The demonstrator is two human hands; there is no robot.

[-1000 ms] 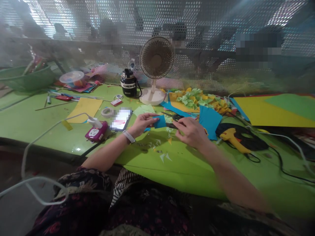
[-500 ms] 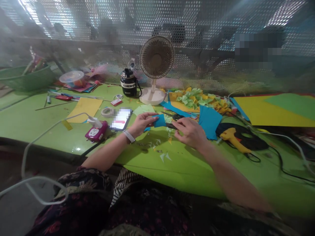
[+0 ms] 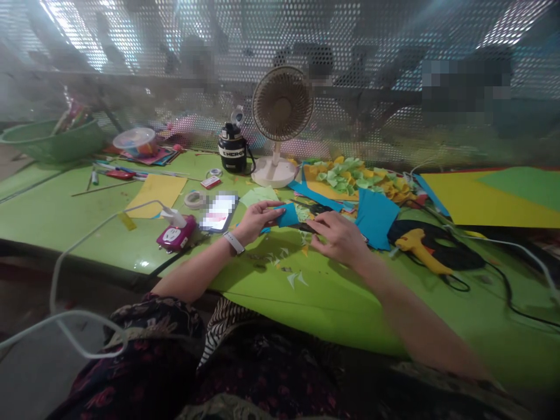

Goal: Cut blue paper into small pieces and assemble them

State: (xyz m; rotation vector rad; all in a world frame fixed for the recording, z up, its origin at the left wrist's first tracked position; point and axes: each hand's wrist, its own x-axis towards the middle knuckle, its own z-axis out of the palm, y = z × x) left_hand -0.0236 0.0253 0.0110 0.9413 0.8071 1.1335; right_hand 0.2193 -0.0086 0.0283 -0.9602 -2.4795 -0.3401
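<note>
My left hand (image 3: 258,221), with a pale band on its wrist, pinches a small blue paper piece (image 3: 287,215) above the table. Close by on the right, my right hand (image 3: 339,236) has its fingers closed round a thin dark tool (image 3: 308,227). The tool's tip reaches the right edge of the blue piece; its kind is mostly hidden by the fingers. Just behind the hands lie black-handled scissors (image 3: 321,209). A fan of larger blue paper pieces (image 3: 377,216) rests beyond my right hand, and small pale paper scraps (image 3: 297,280) are scattered in front.
A fan (image 3: 282,105) and a black bottle (image 3: 233,149) stand at the back. Left are a phone (image 3: 220,212), a tape roll (image 3: 195,200) and a purple power socket (image 3: 177,234) with a white cable. Right are a yellow glue gun (image 3: 420,249) and a heap of paper pieces (image 3: 350,176).
The whole view has shifted slightly, so things sit a little further right. Both hands keep nearly the same pose, still holding the blue paper and the dark tool.
</note>
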